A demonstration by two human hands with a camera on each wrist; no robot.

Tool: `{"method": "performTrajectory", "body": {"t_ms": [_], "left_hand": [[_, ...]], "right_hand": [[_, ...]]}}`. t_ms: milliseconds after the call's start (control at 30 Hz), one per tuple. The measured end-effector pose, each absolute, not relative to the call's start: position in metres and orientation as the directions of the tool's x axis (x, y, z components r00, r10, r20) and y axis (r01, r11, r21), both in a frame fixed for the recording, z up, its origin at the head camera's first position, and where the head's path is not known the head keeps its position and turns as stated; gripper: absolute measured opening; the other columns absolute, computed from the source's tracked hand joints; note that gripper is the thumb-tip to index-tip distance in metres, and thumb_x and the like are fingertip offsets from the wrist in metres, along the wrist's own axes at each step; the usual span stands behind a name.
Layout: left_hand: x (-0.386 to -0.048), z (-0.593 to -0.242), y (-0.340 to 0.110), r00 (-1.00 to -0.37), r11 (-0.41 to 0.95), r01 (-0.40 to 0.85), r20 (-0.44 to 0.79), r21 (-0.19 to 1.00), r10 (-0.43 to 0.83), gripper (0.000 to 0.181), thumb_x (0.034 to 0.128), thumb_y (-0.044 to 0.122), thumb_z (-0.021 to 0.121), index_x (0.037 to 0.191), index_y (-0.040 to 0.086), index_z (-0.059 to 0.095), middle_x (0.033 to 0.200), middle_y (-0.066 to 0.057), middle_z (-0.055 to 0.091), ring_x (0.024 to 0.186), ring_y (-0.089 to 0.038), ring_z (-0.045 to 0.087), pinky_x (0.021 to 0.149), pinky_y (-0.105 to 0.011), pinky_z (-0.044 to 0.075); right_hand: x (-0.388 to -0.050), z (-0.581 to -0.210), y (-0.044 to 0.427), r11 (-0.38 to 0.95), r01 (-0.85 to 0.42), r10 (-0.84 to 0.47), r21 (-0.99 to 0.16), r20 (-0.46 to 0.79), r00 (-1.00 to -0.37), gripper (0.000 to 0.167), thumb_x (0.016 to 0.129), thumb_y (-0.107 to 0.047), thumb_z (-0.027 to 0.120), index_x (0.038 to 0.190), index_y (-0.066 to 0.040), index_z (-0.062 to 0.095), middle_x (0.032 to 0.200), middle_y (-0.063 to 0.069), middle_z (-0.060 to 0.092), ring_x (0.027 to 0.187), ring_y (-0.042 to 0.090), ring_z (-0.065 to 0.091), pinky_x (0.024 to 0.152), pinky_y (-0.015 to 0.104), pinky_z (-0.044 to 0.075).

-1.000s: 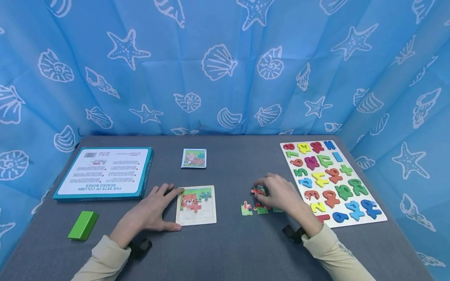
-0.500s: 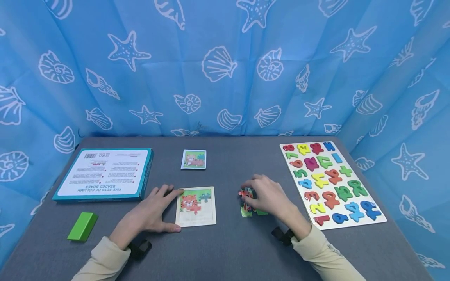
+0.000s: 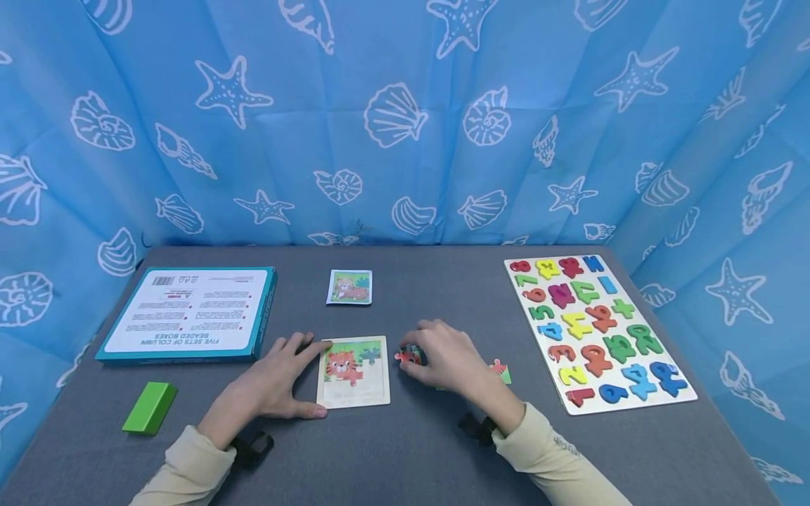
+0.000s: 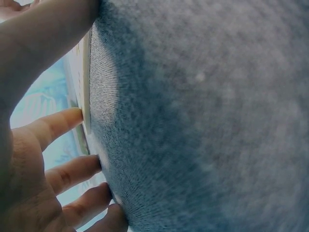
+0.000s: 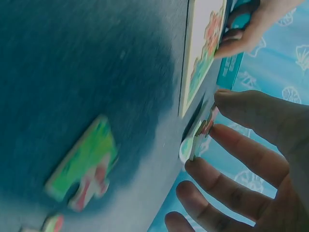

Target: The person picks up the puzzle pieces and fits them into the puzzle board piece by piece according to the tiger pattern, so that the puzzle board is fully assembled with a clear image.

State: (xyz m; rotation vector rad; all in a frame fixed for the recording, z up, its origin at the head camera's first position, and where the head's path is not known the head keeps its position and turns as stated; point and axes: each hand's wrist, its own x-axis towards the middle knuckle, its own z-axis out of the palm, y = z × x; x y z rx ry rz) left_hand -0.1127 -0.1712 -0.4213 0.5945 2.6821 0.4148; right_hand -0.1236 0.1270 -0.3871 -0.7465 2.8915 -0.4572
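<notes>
Blue curtain (image 3: 436, 140), white shells (image 3: 395, 114) and starfish (image 3: 232, 91), grey tabletop (image 3: 392, 450), seemingly cloth-covered

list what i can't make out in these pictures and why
Head view: most of the held puzzle piece, behind the fingers of the right hand.
Head view: the finest print on the box, too small to read.
Right wrist view: a loose piece, cut off by the bottom edge.
Left wrist view: the face of the puzzle board, nearly edge-on and partly behind the left hand.
</notes>
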Motion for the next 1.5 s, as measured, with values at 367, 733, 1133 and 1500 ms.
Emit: {"method": "performTrajectory", "body": {"t_ms": [367,733,1133,1500], "left_hand": [[-0.114,-0.421,-0.17,-0.847,0.877,0.333,-0.299,0.347,0.439,0.109,0.07,0.071,0.082,0.157,0.019,0.04,0.157,-0.023,0.04,0.134,-0.044,0.045,0.102,-0.064,0.047],[-0.113,-0.421,-0.17,-0.847,0.874,0.332,-0.296,0.354,0.442,0.109,0.0705,0.071,0.082,0.157,0.019,0.04,0.156,-0.023,0.04,0.134,-0.045,0.045,0.102,-0.065,0.047],[-0.113,-0.422,-0.171,-0.843,0.867,0.348,-0.286,0.356,0.456,0.109,0.0706,0.072,0.081,0.157,0.019,0.04,0.156,-0.024,0.04,0.133,-0.045,0.046,0.102,-0.065,0.047],[-0.113,-0.421,-0.172,-0.844,0.864,0.349,-0.279,0.363,0.458,0.108,0.0708,0.071,0.081,0.157,0.019,0.04,0.156,-0.024,0.04,0.132,-0.044,0.046,0.102,-0.064,0.047]], "right_hand": [[-0.118,-0.397,0.104,0.784,-0.523,-0.561,-0.333,-0.02,-0.828,0.026,0.09,-0.029,0.078,0.113,-0.017,0.078,0.1,0.004,0.071,0.082,0.015,0.055,0.057,0.025,0.04],[-0.116,-0.404,0.085,0.79,-0.544,-0.577,-0.283,-0.043,-0.816,0.024,0.092,-0.032,0.077,0.113,-0.021,0.078,0.096,0.0,0.068,0.077,0.012,0.051,0.055,0.023,0.035],[-0.118,-0.41,0.072,0.802,-0.573,-0.58,-0.169,0.006,-0.814,0.024,0.089,-0.039,0.079,0.108,-0.024,0.079,0.086,-0.004,0.064,0.072,0.01,0.049,0.052,0.021,0.033],[-0.12,-0.409,0.071,0.791,-0.576,-0.592,-0.206,-0.021,-0.805,0.018,0.092,-0.027,0.077,0.109,-0.021,0.08,0.095,-0.001,0.072,0.078,0.012,0.059,0.056,0.023,0.041]]}}
